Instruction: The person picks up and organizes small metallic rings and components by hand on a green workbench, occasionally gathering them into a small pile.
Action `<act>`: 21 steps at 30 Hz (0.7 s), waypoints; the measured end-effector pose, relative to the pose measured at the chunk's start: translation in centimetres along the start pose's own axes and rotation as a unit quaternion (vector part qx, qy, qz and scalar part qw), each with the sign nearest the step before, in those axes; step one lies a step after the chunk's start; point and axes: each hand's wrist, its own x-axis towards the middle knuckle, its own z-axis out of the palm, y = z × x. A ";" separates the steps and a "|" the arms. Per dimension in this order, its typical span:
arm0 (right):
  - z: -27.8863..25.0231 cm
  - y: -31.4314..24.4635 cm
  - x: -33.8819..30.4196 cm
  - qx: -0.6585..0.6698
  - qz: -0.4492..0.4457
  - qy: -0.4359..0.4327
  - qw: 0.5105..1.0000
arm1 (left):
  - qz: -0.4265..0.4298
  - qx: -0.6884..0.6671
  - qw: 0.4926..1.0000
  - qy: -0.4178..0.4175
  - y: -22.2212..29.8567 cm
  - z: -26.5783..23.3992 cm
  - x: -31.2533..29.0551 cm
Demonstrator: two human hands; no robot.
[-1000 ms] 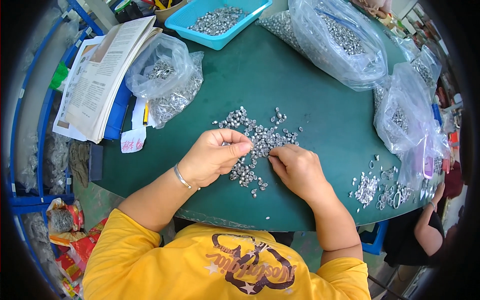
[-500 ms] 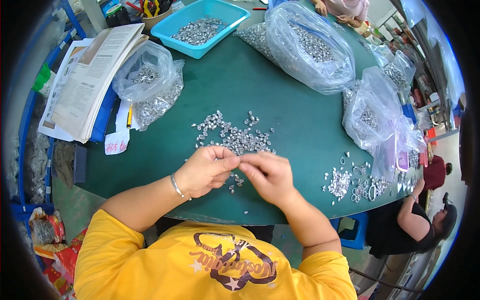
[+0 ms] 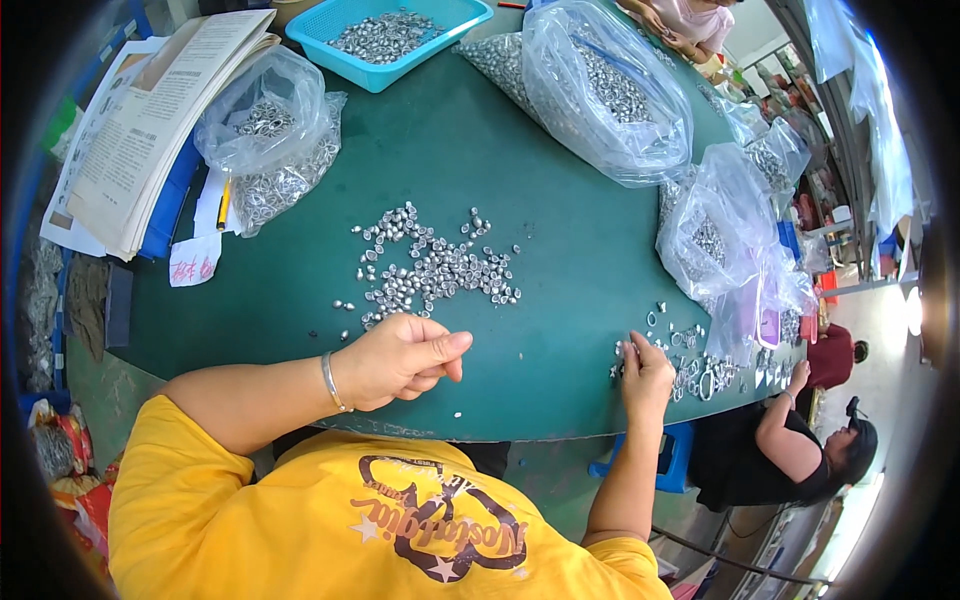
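Observation:
My left hand [image 3: 400,362] is closed just in front of a loose heap of small silver metal pieces [image 3: 440,275], rounded and hollow like tiny cups. Its thumb presses on the curled fingers; anything between them is too small to make out. Farther right, my right hand [image 3: 650,380] reaches down to the table with thumb and fingertips together. It covers most of a small pile of pale silver bits, some showing at its fingertips [image 3: 617,350]. Silver rings [image 3: 706,384] lie just right of that hand.
A blue basket [image 3: 392,76] of metal pieces stands at the back. Clear bags of parts [image 3: 608,150] sit behind and right; another bag [image 3: 265,145] stands left beside stacked papers [image 3: 150,140]. People work at the far end and the right [image 3: 780,440].
My hands were together in front of the heap. Now my right hand has moved away to the pale pile on the right, while my left hand stays closed near the heap. The view has shifted slightly.

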 end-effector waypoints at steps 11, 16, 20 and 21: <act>5.2 -10.6 4.1 0.206 -0.207 -0.089 0.952 | 0.022 -0.014 0.999 0.018 0.5 -0.4 -0.1; 3.9 -9.2 4.5 0.765 0.207 -0.241 0.561 | 0.032 -0.030 0.999 0.024 0.7 -0.7 -0.3; 3.5 -9.1 4.8 0.694 0.215 -0.291 0.623 | 0.033 -0.043 0.998 0.011 0.5 -1.0 -0.2; 3.9 -9.5 4.1 0.572 0.141 -0.266 0.763 | 0.035 -0.044 0.998 0.008 0.5 -1.0 -0.2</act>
